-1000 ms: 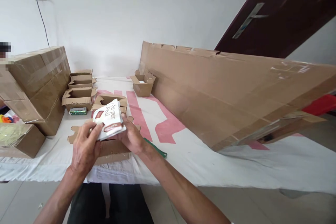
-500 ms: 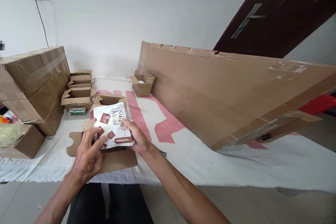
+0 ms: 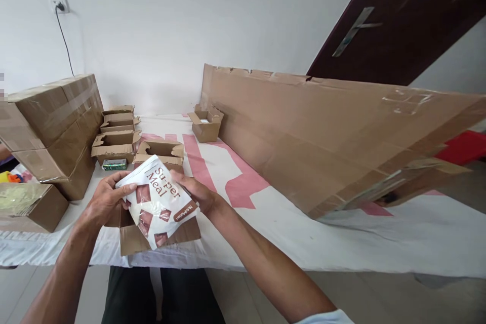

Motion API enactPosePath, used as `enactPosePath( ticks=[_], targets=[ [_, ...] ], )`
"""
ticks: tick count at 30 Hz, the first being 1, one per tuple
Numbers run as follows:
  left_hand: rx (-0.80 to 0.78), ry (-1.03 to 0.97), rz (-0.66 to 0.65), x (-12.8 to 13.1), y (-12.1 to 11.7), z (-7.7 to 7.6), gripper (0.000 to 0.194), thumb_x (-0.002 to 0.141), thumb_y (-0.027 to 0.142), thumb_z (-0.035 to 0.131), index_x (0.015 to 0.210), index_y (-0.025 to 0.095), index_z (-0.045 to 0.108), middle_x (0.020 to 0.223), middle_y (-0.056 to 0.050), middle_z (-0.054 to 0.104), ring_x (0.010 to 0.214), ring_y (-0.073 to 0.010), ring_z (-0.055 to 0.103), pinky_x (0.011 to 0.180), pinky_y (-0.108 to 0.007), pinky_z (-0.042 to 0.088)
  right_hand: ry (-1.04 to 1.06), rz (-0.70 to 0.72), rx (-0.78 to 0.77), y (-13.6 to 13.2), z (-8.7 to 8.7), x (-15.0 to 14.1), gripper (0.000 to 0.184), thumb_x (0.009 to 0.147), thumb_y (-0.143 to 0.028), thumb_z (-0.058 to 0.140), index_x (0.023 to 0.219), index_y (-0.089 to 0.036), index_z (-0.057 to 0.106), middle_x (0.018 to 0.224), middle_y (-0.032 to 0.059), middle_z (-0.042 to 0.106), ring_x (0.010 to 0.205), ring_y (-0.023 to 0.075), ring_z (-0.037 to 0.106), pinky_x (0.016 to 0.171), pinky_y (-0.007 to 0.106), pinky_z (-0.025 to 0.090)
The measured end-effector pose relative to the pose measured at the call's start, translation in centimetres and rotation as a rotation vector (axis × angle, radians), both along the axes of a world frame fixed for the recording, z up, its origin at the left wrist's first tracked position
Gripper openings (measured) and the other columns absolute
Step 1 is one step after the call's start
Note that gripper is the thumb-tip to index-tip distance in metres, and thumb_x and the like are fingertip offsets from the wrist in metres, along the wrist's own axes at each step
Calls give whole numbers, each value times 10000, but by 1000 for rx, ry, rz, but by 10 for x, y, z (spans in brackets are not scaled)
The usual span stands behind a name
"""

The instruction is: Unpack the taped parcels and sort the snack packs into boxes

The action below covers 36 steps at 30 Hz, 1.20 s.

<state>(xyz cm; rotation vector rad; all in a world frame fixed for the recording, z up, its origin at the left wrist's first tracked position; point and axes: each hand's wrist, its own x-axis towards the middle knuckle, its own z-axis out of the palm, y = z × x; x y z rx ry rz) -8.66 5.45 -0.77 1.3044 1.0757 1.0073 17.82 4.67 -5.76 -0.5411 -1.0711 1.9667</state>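
Observation:
Between my two hands is a white pouch (image 3: 161, 202) with brown squares and the words "Su-per Meal" printed on it. My left hand (image 3: 106, 197) grips its left edge, thumb on the front. On the opposite edge, my right hand (image 3: 195, 190) is closed around the pouch, its fingertips partly hidden behind. Tilted, the pouch hangs over an open cardboard box (image 3: 136, 240) at the table's front edge and covers most of its opening. Just behind stands another open box (image 3: 163, 148).
A row of open small boxes (image 3: 116, 144) and a little green carton (image 3: 114, 164) stand left. Stacked sealed cartons (image 3: 56, 126) are further left. A large cardboard panel (image 3: 304, 136) runs along the right. One open box (image 3: 206, 124) sits at the back.
The pouch has turned and tilted, its lower corner swinging toward me. My left hand has shifted from the pouch's front face to its left edge. The right hand keeps its hold.

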Motion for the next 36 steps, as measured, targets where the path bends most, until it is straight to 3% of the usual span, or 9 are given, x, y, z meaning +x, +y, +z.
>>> enactPosePath(
  ticks=[2, 4, 8, 12, 15, 18, 24, 28, 36],
  targets=[
    [39, -153, 100, 4, 2, -2, 720, 559, 523, 1065, 1081, 129, 764, 853, -48, 758, 590, -141, 649, 478, -233, 525, 85, 5, 12, -1, 3, -4, 617, 968, -759, 688, 1147, -171, 745, 1063, 126, 834, 947, 280, 773, 805, 398, 646],
    [155, -266, 260, 9, 4, -7, 681, 576, 524, 1059, 1044, 146, 738, 917, -36, 764, 614, -123, 655, 507, -225, 551, 175, -82, 61, -1, 4, -10, 656, 937, -821, 679, 1192, -218, 733, 1107, 98, 824, 1017, 284, 766, 830, 423, 663],
    [266, -333, 411, 19, 14, -16, 635, 622, 515, 1034, 1033, 184, 681, 1084, -38, 761, 738, -147, 723, 626, -265, 638, 95, -327, 199, 6, 6, -27, 470, 935, -615, 795, 1275, -303, 709, 1257, 52, 783, 1120, 268, 744, 744, 382, 697],
    [327, -262, 293, 21, 26, -11, 654, 693, 491, 1005, 1186, 193, 694, 1183, -67, 786, 903, -207, 764, 743, -305, 667, -72, -575, 306, 27, 15, -33, 378, 915, -433, 812, 1248, -289, 707, 1304, 55, 769, 1108, 253, 747, 637, 302, 685],
    [410, -142, 209, 18, 37, -4, 697, 717, 523, 981, 1259, 173, 719, 1200, -89, 796, 964, -240, 765, 723, -291, 649, -128, -604, 356, 48, 22, -25, 352, 918, -414, 789, 1230, -274, 708, 1257, 58, 786, 1070, 255, 760, 620, 294, 672],
    [357, -41, 116, 15, 52, -5, 692, 716, 552, 956, 1236, 157, 726, 1099, -89, 805, 870, -230, 765, 647, -279, 625, -220, -623, 353, 67, 20, -15, 341, 930, -402, 773, 1231, -258, 706, 1208, 55, 794, 1029, 237, 763, 601, 264, 653],
    [150, 33, 41, 12, 82, -28, 649, 648, 473, 976, 1150, 172, 697, 903, -53, 790, 705, -195, 739, 563, -252, 567, -323, -607, 228, 87, -11, -11, 379, 934, -391, 765, 1267, -245, 661, 1160, 44, 791, 865, 164, 742, 518, 188, 603],
    [100, 55, 51, 9, 90, -42, 637, 620, 400, 991, 1138, 172, 699, 924, -49, 780, 676, -186, 727, 539, -248, 549, -338, -602, 192, 89, -29, -14, 368, 918, -392, 773, 1240, -253, 659, 1124, 39, 792, 821, 155, 742, 503, 183, 599],
    [25, 53, 96, 7, 97, -62, 590, 629, 340, 980, 1120, 171, 699, 949, -53, 783, 654, -156, 705, 563, -236, 552, -386, -589, 130, 94, -38, -18, 327, 878, -376, 785, 1153, -240, 671, 1041, 52, 824, 769, 178, 771, 486, 196, 574]
  ],
)
